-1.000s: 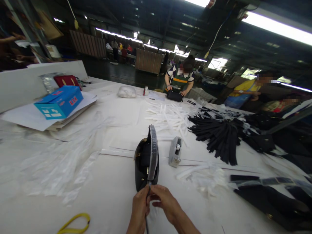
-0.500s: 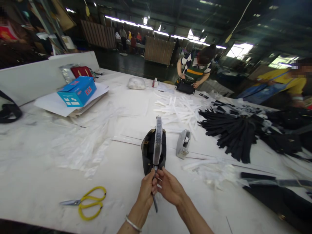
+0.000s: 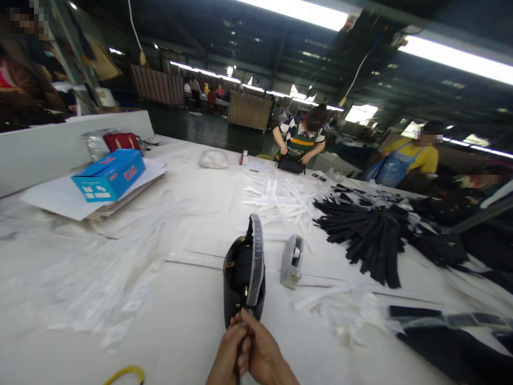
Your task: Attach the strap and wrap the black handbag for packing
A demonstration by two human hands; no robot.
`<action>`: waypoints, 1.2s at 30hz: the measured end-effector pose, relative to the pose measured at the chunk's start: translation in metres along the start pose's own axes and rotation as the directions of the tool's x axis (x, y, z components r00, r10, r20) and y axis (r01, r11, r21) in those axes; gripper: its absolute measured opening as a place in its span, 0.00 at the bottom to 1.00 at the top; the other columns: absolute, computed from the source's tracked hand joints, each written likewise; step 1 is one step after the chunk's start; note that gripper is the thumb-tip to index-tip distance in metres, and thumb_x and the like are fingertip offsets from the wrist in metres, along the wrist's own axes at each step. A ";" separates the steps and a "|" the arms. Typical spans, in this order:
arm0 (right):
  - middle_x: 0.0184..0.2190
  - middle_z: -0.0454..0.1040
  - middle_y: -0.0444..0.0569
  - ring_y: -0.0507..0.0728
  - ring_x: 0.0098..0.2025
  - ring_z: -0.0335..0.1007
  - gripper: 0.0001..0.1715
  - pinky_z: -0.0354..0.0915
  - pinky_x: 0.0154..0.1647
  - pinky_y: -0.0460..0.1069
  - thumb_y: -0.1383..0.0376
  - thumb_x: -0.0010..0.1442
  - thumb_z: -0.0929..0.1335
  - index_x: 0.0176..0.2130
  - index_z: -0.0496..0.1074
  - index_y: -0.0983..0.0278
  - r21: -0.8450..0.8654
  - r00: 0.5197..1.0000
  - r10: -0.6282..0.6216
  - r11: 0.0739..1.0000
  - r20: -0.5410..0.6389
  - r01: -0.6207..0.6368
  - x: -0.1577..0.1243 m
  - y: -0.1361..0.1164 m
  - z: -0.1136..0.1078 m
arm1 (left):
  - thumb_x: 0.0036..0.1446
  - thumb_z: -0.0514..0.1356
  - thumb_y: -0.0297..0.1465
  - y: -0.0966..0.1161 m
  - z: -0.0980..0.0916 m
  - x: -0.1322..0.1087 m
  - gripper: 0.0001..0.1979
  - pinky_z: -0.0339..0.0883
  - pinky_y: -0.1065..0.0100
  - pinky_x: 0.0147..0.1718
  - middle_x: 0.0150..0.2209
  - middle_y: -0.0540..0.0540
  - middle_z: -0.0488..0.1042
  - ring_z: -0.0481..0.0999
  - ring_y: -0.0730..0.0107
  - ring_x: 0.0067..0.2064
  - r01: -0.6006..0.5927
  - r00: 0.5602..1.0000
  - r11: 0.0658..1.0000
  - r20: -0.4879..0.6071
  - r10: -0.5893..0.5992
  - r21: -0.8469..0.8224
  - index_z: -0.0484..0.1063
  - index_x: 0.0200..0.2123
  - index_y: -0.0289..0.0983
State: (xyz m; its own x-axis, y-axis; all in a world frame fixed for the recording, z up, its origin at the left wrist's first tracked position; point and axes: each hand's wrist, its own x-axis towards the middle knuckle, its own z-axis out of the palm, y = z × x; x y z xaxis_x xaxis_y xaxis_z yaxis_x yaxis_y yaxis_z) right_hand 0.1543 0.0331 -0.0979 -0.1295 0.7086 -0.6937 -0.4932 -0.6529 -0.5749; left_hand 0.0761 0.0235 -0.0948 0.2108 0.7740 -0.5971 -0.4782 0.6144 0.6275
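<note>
A black handbag (image 3: pixel 231 294) stands upright on the white table in front of me, its top gaping. Over it arches a bag strap (image 3: pixel 257 262) wrapped in clear film. Close against the near side of the bag, my left hand (image 3: pixel 231 343) is closed around the strap's near end. My right hand (image 3: pixel 262 345) presses in beside it, with thumb and fingers closed on the same end. The fingers hide most of what they grip. Just right of the bag sits a grey tape dispenser (image 3: pixel 292 262).
Yellow-handled scissors (image 3: pixel 127 370) are cut off by the bottom edge. White strips (image 3: pixel 276 198) and black straps (image 3: pixel 360 235) lie beyond to the right. A blue box (image 3: pixel 110 176) rests on cardboard sheets at left. Across the table a person (image 3: pixel 300 139) handles a black bag.
My view has tilted up, so the table things sit lower and the scissors are mostly out of frame. My right hand has moved in from loosely open to closed at the strap end.
</note>
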 end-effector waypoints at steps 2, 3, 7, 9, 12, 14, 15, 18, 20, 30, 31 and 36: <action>0.24 0.73 0.43 0.52 0.28 0.68 0.29 0.60 0.27 0.44 0.45 0.37 0.77 0.29 0.72 0.64 -0.028 0.989 -0.079 0.997 -0.123 0.076 0.002 0.003 0.002 | 0.42 0.59 0.59 0.000 -0.007 0.007 0.28 0.44 0.72 0.13 0.13 0.57 0.58 0.51 0.79 0.14 -0.106 0.994 0.971 0.012 0.106 0.212 0.66 0.23 0.37; 0.23 0.73 0.43 0.52 0.29 0.68 0.29 0.60 0.28 0.44 0.46 0.35 0.78 0.28 0.71 0.64 -0.053 0.976 -0.108 0.994 -0.189 0.100 0.002 0.003 0.003 | 0.45 0.57 0.58 0.000 -0.009 0.010 0.27 0.49 0.71 0.15 0.14 0.55 0.61 0.56 0.76 0.15 -0.178 0.983 0.928 0.014 0.184 0.329 0.68 0.25 0.37; 0.19 0.68 0.42 0.51 0.26 0.63 0.29 0.59 0.28 0.46 0.45 0.35 0.77 0.22 0.67 0.64 -0.189 0.892 -0.308 0.948 -0.331 0.258 0.004 0.004 0.011 | 0.56 0.48 0.48 0.005 -0.010 0.008 0.20 0.65 0.62 0.33 0.29 0.46 0.76 0.75 0.60 0.31 -0.328 0.907 0.671 0.024 0.420 0.665 0.71 0.34 0.40; 0.18 0.66 0.41 0.51 0.24 0.60 0.30 0.58 0.27 0.47 0.44 0.35 0.76 0.20 0.67 0.65 -0.226 0.859 -0.398 0.913 -0.321 0.339 0.003 0.003 0.012 | 0.58 0.45 0.45 0.006 -0.008 0.004 0.19 0.65 0.60 0.36 0.31 0.44 0.76 0.75 0.59 0.33 -0.312 0.897 0.604 0.018 0.442 0.733 0.70 0.33 0.40; 0.18 0.65 0.41 0.49 0.23 0.58 0.30 0.56 0.25 0.46 0.43 0.37 0.75 0.21 0.69 0.66 -0.229 0.885 -0.402 0.908 -0.235 0.351 -0.005 -0.003 0.011 | 0.58 0.45 0.45 0.008 -0.008 0.001 0.19 0.64 0.62 0.33 0.26 0.47 0.74 0.73 0.61 0.29 -0.286 0.905 0.595 0.007 0.426 0.751 0.68 0.31 0.41; 0.18 0.65 0.40 0.49 0.22 0.57 0.29 0.55 0.23 0.45 0.43 0.39 0.75 0.22 0.69 0.66 -0.211 0.927 -0.346 0.926 -0.145 0.313 -0.012 -0.007 0.009 | 0.58 0.46 0.47 0.008 -0.008 0.001 0.19 0.64 0.63 0.29 0.22 0.50 0.70 0.71 0.64 0.25 -0.264 0.918 0.635 -0.013 0.397 0.726 0.67 0.30 0.41; 0.17 0.64 0.40 0.48 0.22 0.57 0.29 0.55 0.23 0.45 0.44 0.40 0.74 0.22 0.68 0.65 -0.207 0.941 -0.321 0.933 -0.104 0.295 -0.015 -0.009 0.008 | 0.57 0.46 0.48 0.007 -0.008 0.000 0.19 0.63 0.64 0.27 0.21 0.51 0.69 0.69 0.65 0.23 -0.251 0.926 0.663 -0.025 0.377 0.706 0.67 0.30 0.41; 0.14 0.59 0.36 0.48 0.17 0.53 0.30 0.51 0.18 0.45 0.41 0.40 0.73 0.21 0.63 0.63 -0.225 0.952 -0.279 0.942 -0.123 0.247 -0.015 -0.012 0.005 | 0.55 0.48 0.50 0.003 -0.004 0.001 0.20 0.64 0.65 0.24 0.21 0.52 0.67 0.68 0.67 0.22 -0.242 0.945 0.728 -0.013 0.326 0.642 0.66 0.33 0.39; 0.12 0.58 0.36 0.47 0.15 0.51 0.30 0.48 0.16 0.46 0.40 0.42 0.71 0.21 0.62 0.62 -0.296 0.935 -0.299 0.926 -0.190 0.236 -0.008 -0.013 0.003 | 0.55 0.48 0.48 -0.005 -0.003 0.002 0.20 0.66 0.66 0.26 0.24 0.51 0.69 0.71 0.66 0.25 -0.243 0.957 0.744 0.029 0.289 0.622 0.66 0.38 0.38; 0.27 0.77 0.48 0.55 0.32 0.70 0.20 0.63 0.38 0.51 0.54 0.40 0.72 0.30 0.76 0.66 -0.463 0.920 -0.358 0.850 -0.160 0.251 -0.033 -0.025 -0.073 | 0.45 0.57 0.33 0.018 -0.111 -0.013 0.05 0.67 0.64 0.33 0.26 0.50 0.75 0.73 0.64 0.30 -0.303 0.936 0.221 0.334 -0.115 0.927 0.70 0.28 0.40; 0.29 0.78 0.49 0.56 0.32 0.71 0.22 0.63 0.38 0.51 0.53 0.40 0.72 0.32 0.76 0.66 -0.458 0.919 -0.334 0.864 -0.208 0.210 -0.042 -0.020 -0.090 | 0.47 0.55 0.33 0.036 -0.122 -0.011 0.06 0.67 0.64 0.33 0.26 0.50 0.75 0.74 0.64 0.31 -0.293 0.942 0.159 0.313 -0.118 0.943 0.70 0.30 0.40; 0.33 0.79 0.51 0.54 0.31 0.73 0.30 0.65 0.34 0.48 0.49 0.34 0.74 0.34 0.75 0.64 -0.309 0.873 -0.145 0.951 -0.466 -0.006 -0.076 0.027 -0.178 | 0.56 0.52 0.41 0.145 -0.111 0.022 0.18 0.72 0.58 0.41 0.38 0.44 0.78 0.77 0.61 0.37 -0.357 0.895 0.141 0.295 0.335 0.923 0.69 0.45 0.39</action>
State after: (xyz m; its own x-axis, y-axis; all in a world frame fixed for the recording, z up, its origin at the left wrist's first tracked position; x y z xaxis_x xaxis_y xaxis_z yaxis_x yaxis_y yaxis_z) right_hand 0.3036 -0.0860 -0.1381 0.3595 0.5887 -0.7240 -0.2026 -0.7081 -0.6764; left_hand -0.0832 0.1125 -0.0723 0.2798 0.9436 -0.1768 0.6447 -0.0483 0.7629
